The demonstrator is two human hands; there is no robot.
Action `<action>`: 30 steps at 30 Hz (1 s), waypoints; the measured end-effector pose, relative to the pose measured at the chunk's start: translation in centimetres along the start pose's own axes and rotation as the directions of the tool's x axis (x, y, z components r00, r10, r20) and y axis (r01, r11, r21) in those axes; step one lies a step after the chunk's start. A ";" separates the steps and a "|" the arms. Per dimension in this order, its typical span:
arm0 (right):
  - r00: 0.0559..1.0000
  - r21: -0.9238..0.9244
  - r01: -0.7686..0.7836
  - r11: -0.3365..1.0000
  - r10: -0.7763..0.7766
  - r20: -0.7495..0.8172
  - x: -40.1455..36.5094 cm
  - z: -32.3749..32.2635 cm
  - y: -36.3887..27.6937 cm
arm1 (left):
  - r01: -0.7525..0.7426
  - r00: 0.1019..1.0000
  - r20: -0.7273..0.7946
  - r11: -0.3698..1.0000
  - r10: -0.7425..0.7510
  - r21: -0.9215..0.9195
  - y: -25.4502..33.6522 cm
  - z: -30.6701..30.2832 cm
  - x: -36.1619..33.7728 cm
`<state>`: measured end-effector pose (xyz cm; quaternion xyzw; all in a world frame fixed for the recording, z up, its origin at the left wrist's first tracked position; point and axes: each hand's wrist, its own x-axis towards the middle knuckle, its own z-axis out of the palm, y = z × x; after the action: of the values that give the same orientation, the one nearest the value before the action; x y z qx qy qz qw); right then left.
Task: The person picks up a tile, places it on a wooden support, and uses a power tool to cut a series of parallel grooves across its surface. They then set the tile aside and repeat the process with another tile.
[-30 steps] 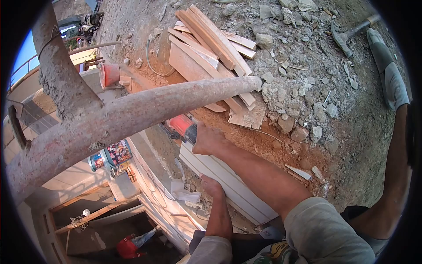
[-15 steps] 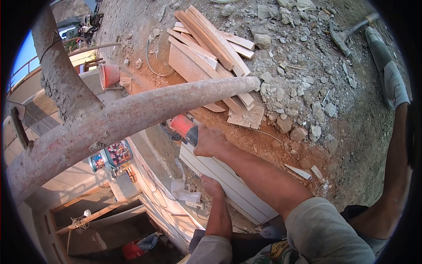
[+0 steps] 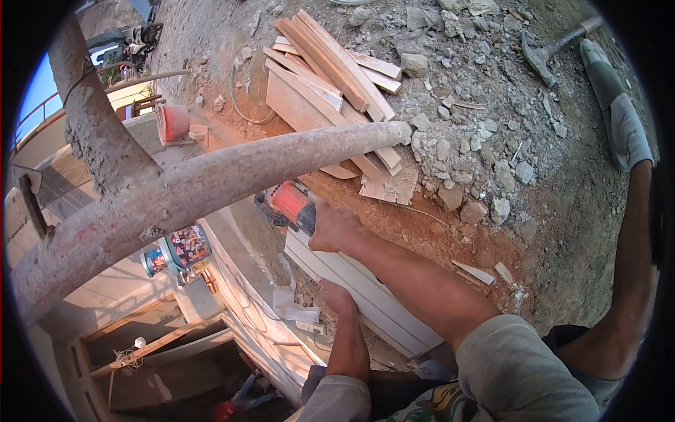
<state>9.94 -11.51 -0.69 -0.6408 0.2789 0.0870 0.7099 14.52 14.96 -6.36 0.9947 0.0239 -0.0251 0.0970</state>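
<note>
- Right hand point(image 3: 330, 226): closed tight round the grip of a red power tool point(image 3: 288, 202), whose nose points away from us along the ledge.
- Left hand point(image 3: 335, 295): set against the near edge of the white panel point(image 3: 369, 288). The fingers are hidden, so we cannot tell whether they grip or merely press.
- White panel: long, pale and ribbed lengthwise. It lies at the lip of the ledge, between our two hands, with red dirt just beside its far edge.
- Step in hand, as we judge it: working the tool at the panel's upper end while the other hand steadies it.
- Next move, as we judge it: calls for a firm brace on the panel and a straight line with the tool.
- Nearby: a crusted pipe point(image 3: 211, 179) crossing above the tool, stacked wood offcuts point(image 3: 330, 70), rubble point(image 3: 478, 162) and a hammer point(image 3: 545, 50).
</note>
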 end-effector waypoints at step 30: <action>1.000 -0.006 0.019 1.000 -0.019 0.000 -1.0 -0.1 0.6 | -0.018 1.000 -0.007 1.000 0.018 0.019 0.4 -0.1 -0.4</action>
<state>8.77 -11.28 -0.74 -0.6457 0.2723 0.0810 0.7088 14.19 14.53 -6.16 0.9958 0.0152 -0.0210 0.0876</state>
